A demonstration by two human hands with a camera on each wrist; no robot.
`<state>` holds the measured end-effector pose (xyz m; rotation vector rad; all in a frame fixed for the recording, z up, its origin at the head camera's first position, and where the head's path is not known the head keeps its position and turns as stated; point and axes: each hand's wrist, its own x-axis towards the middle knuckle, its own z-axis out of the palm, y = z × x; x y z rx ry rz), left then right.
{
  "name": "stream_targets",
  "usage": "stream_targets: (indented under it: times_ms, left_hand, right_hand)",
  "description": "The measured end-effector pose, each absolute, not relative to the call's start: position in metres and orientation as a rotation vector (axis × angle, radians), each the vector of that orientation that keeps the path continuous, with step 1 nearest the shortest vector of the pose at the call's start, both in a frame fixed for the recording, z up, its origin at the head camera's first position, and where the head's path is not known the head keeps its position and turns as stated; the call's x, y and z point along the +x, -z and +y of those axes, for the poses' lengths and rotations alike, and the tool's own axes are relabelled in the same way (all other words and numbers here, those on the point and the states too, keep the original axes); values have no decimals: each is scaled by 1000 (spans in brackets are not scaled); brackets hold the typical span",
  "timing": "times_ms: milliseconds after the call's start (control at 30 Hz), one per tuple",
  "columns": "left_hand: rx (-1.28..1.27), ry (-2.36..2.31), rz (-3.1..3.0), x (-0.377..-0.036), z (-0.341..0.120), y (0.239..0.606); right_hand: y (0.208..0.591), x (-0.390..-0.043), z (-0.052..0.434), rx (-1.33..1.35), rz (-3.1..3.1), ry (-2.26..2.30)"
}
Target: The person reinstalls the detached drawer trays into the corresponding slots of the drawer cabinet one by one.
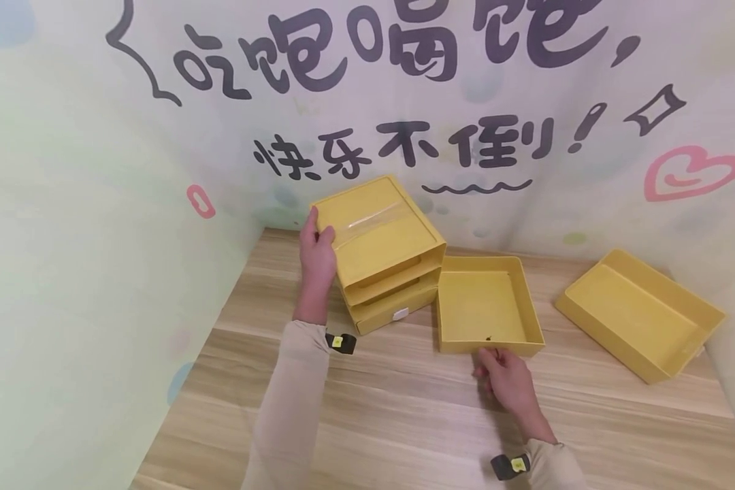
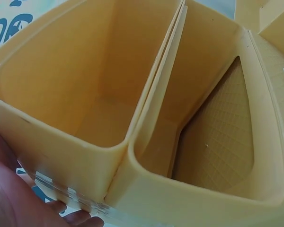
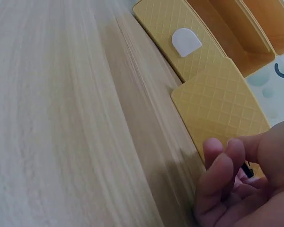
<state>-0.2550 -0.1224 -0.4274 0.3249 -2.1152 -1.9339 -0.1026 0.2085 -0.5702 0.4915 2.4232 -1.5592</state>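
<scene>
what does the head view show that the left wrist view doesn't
Only the head view shows the right hand at the front edge of a pulled-out yellow drawer, a second loose drawer further right, the wooden table and the wall lettering.

Only the left wrist view looks into the drawer cabinet's empty slots, with the divider between them.

Both show the yellow drawer cabinet and the left hand holding its side.
</scene>
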Motion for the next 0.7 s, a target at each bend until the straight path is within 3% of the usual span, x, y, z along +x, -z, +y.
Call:
stream_targets:
  times_ms: [700]
  left_hand:
    - [329,1965,-2014,-253,-117,430]
  right_hand:
    - [580,-97,221,490,2085,2078]
